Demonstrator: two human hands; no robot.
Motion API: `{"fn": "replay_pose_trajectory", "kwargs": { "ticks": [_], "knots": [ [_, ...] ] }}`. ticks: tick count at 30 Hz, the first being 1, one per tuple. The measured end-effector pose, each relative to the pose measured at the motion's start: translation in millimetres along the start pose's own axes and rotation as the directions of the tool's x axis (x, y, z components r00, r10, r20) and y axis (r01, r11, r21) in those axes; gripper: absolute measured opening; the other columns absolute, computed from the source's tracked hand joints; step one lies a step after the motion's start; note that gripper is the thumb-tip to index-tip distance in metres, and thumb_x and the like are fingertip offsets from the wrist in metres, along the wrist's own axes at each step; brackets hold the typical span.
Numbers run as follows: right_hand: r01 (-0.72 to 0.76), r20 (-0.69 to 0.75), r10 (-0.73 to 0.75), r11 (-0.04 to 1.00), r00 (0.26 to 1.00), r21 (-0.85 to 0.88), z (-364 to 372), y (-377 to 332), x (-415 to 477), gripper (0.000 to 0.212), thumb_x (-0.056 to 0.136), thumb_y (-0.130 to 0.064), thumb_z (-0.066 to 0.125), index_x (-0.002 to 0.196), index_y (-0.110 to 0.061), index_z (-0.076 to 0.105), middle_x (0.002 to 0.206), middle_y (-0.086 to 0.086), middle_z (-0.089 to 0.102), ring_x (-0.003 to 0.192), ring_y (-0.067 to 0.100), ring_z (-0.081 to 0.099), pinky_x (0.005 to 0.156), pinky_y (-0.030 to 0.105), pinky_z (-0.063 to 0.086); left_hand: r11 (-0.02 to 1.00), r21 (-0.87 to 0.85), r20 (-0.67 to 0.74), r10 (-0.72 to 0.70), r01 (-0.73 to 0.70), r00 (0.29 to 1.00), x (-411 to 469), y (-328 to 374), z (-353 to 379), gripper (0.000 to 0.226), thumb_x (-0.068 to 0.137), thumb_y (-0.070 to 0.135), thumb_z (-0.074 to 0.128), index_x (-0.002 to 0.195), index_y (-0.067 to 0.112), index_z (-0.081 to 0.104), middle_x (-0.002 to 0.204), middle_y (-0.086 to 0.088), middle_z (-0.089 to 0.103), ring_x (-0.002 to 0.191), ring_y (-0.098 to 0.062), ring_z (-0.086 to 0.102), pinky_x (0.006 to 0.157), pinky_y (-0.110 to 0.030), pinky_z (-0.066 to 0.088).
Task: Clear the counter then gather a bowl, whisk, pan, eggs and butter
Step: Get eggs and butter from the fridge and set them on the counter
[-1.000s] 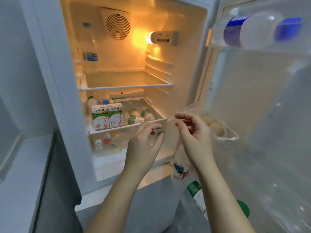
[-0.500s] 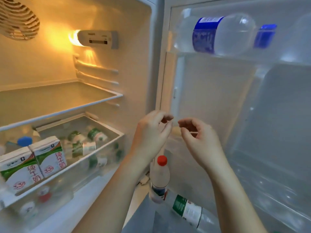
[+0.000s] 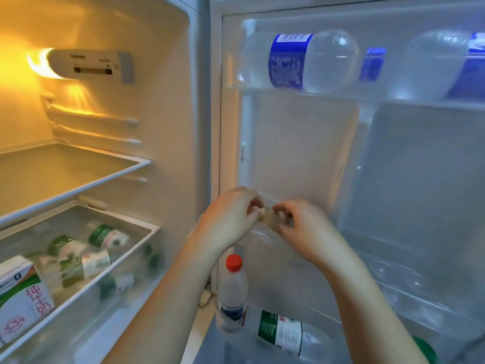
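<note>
Digging in fridge door [image 3: 301, 153], 3 o'clock of lit shelves [image 3: 78, 166]. Left hand [image 3: 231, 219] and right hand [image 3: 301, 227], both grips pinched on pale lump [image 3: 270, 218] dead centre, egg probably, can't swear. Bowl, whisk, pan, butter nowhere in shot, so early days imo.

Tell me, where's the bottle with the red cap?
The red-capped bottle stands upright at the bottom middle of the head view, just below the left hand, with a green-labelled bottle lying to its right.
</note>
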State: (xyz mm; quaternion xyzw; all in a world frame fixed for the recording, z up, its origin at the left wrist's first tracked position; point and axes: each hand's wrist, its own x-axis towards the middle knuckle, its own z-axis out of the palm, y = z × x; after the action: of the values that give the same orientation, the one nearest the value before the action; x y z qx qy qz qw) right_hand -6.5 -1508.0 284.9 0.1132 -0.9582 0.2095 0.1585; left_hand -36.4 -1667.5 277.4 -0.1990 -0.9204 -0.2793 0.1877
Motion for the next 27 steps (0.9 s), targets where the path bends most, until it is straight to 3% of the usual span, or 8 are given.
{"fn": "replay_pose_trajectory", "kwargs": {
  "ticks": [6,11,16,27],
  "knots": [
    [-0.009,0.033,0.012,0.997,0.999,-0.08,2.0,1.4,7.9,0.036,0.086,-0.03,0.061,0.122,-0.024,0.059,0.115,0.001,0.058,0.104,0.022,0.058,0.083,0.031,0.044,0.981,0.194,0.192,-0.045,0.007,0.98,19.2,2.6,-3.3,0.028,0.088,0.022,0.052,0.115,0.022,0.059,0.111,-0.004,0.061,0.103,-0.024,0.055,0.083,-0.032,0.045],
    [-0.024,0.035,0.028,0.995,0.999,-0.096,3.6,1.2,9.4,0.034,0.084,-0.039,0.061,0.117,-0.03,0.058,0.111,-0.001,0.053,0.099,0.023,0.058,0.078,0.031,0.044,0.945,0.325,0.229,-0.045,-0.033,0.972,27.4,5.1,-0.1,0.024,0.086,0.025,0.049,0.107,0.02,0.06,0.102,-0.006,0.061,0.091,-0.026,0.056,0.073,-0.035,0.047],
    [-0.04,0.014,0.042,0.991,0.999,-0.126,6.0,2.4,9.4,0.033,0.081,-0.039,0.063,0.113,-0.034,0.053,0.108,-0.002,0.051,0.096,0.025,0.059,0.075,0.031,0.044,0.901,0.426,0.217,-0.018,-0.078,0.976,28.8,7.1,-1.0,0.023,0.087,0.025,0.047,0.101,0.014,0.061,0.098,-0.005,0.05,0.084,-0.027,0.053,0.059,-0.029,0.031],
    [-0.1,0.006,0.101,0.993,0.995,-0.055,10.8,-3.0,13.1,0.029,0.08,-0.036,0.062,0.106,-0.027,0.051,0.104,0.001,0.046,0.089,0.03,0.058,0.076,0.036,0.049,0.953,0.301,0.327,-0.078,-0.025,0.942,34.4,3.4,-2.4,0.016,0.085,0.023,0.047,0.097,0.016,0.055,0.092,-0.006,0.061,0.083,-0.026,0.057,0.067,-0.034,0.046]
  ]
}}
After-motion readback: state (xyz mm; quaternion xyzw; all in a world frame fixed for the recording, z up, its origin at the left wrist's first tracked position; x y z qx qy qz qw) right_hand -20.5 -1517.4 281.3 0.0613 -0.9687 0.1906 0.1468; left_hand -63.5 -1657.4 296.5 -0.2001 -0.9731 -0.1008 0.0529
